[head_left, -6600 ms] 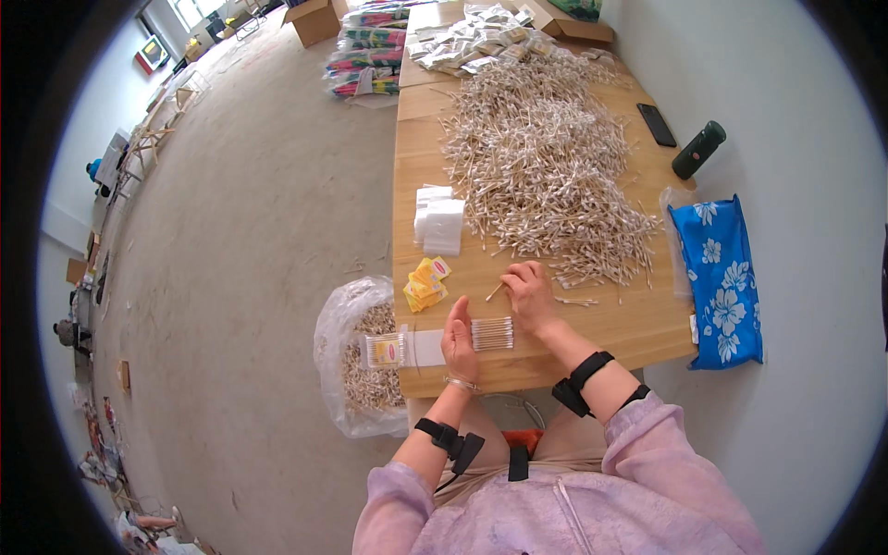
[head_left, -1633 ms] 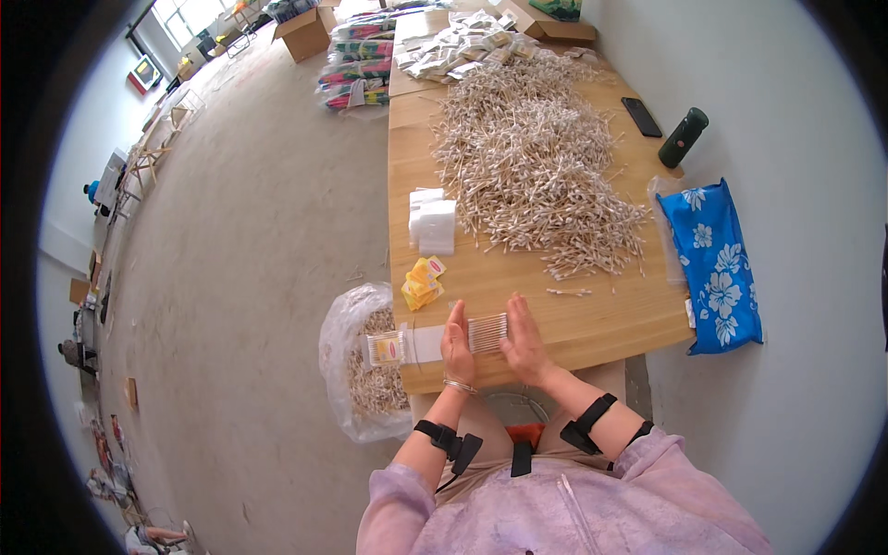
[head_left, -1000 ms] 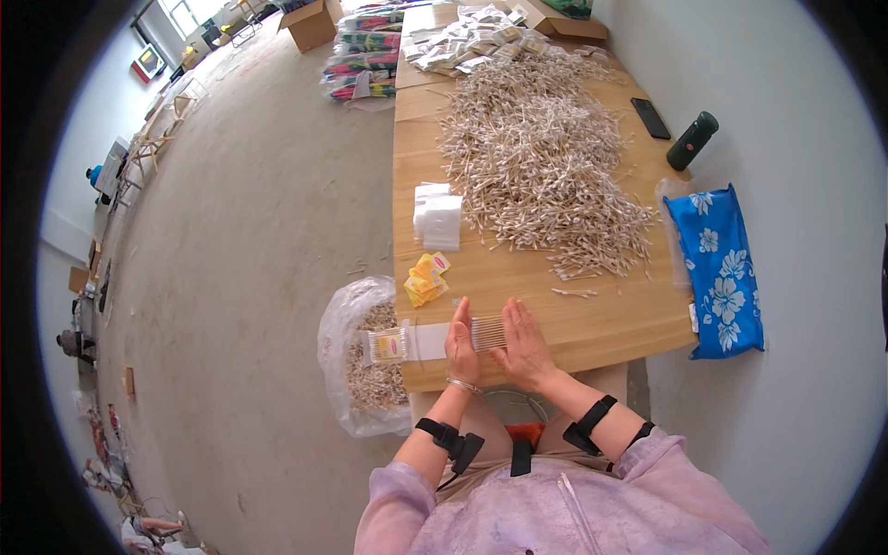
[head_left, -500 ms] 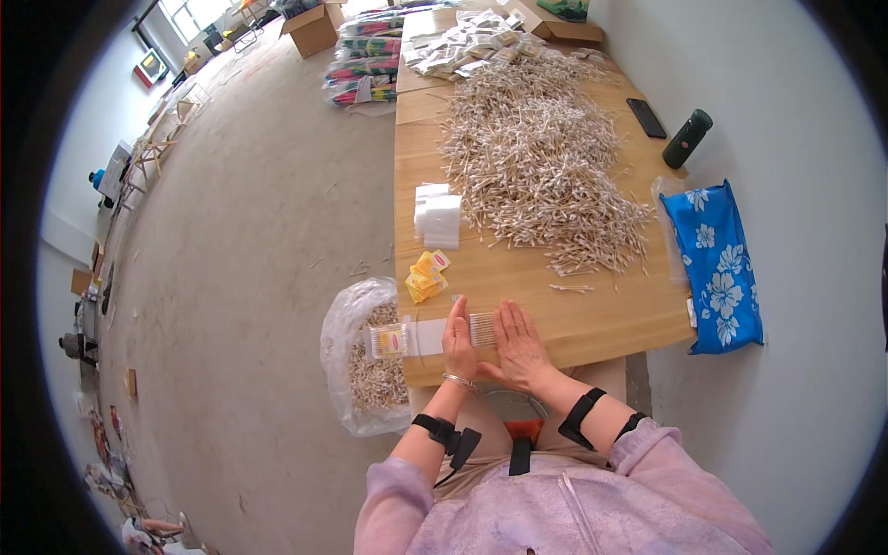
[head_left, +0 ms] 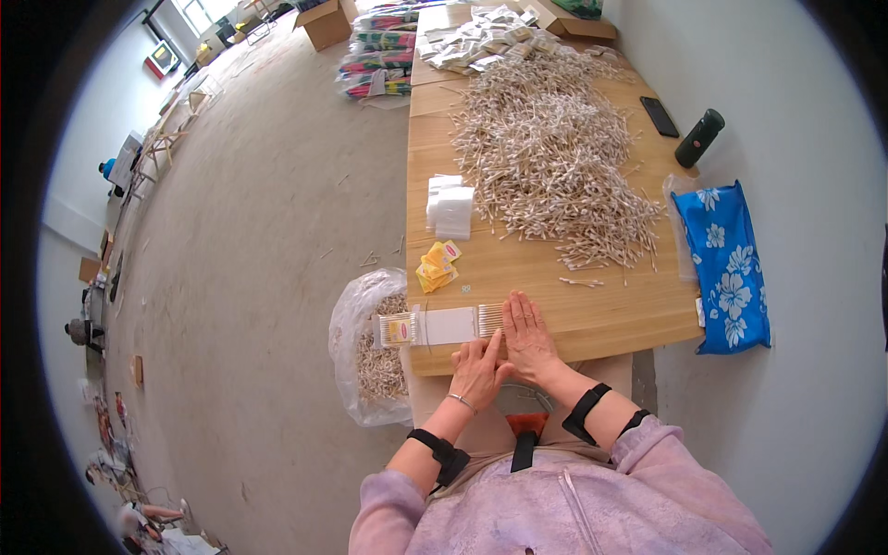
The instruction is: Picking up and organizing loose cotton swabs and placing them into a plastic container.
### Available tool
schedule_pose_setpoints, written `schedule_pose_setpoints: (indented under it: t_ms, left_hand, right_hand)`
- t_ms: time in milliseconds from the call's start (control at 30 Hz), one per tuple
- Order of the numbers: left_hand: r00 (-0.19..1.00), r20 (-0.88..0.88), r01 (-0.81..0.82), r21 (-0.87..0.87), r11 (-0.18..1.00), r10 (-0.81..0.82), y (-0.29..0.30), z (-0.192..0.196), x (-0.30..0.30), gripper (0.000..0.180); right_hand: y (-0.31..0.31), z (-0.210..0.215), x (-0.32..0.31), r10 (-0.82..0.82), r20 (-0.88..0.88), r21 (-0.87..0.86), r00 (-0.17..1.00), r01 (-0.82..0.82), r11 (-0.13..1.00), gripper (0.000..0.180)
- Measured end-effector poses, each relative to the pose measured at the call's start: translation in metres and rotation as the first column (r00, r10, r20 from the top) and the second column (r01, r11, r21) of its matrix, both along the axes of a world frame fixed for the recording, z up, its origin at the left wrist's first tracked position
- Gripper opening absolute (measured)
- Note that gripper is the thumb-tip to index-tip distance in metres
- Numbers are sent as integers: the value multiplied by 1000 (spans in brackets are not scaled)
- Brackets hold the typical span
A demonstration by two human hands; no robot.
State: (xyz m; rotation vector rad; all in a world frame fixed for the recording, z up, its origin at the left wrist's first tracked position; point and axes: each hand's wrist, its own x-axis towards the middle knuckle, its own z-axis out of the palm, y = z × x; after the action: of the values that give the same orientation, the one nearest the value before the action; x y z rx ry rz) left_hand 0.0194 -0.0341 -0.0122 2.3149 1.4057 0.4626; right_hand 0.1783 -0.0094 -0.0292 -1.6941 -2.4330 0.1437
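A row of cotton swabs (head_left: 490, 320) lies side by side near the table's front edge, at the right end of a white strip (head_left: 450, 326). My right hand (head_left: 528, 344) is flat and open, its fingers straight, alongside the row's right side. My left hand (head_left: 475, 370) is empty, fingers partly bent and apart, its fingertips near the row's lower ends and close to my right hand. At the strip's left end, a pack of swabs with a yellow card (head_left: 399, 329) reaches over the table's left edge. Yellow cards (head_left: 435, 266) lie in a small pile beyond it.
A large heap of loose swabs (head_left: 555, 148) covers the table's middle, with filled packets (head_left: 486, 42) behind. Clear bags (head_left: 451, 208) lie at the left. A phone (head_left: 659, 117), dark bottle (head_left: 699, 139) and blue floral pouch (head_left: 726, 268) line the wall. A plastic sack of swabs (head_left: 356, 370) stands at the left.
My left hand has drawn back toward me and turned from upright on edge to bent fingers, uncovering the white strip. My right hand stays beside the swabs. The view has shifted slightly.
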Motion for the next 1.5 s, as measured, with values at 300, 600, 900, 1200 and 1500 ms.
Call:
schedule_pose_setpoints:
  t_ms: [300,600,900,1200,1500]
  left_hand:
    - [1000,-12,1,-26,1000,-1,0,-1,0,68]
    - [1000,-10,22,-49,999,-22,1,3,-1,71]
    - [999,-11,34,-66,997,-35,0,4,-2,72]
    - [999,5,33,-74,997,-33,2,5,-1,72]
    - [1000,13,19,-62,998,-18,2,4,1,70]
  right_hand:
    - [0,4,0,3,6,-7,1000,-3,1000,96]
    - [1,2,-1,-4,-38,-38,999,3,999,99]
    - [0,1,0,3,-46,-41,999,-5,999,102]
    - [0,1,0,-2,-7,-28,1000,2,1000,102]
    - [1,2,-1,-16,-16,-33,1000,16,999,100]
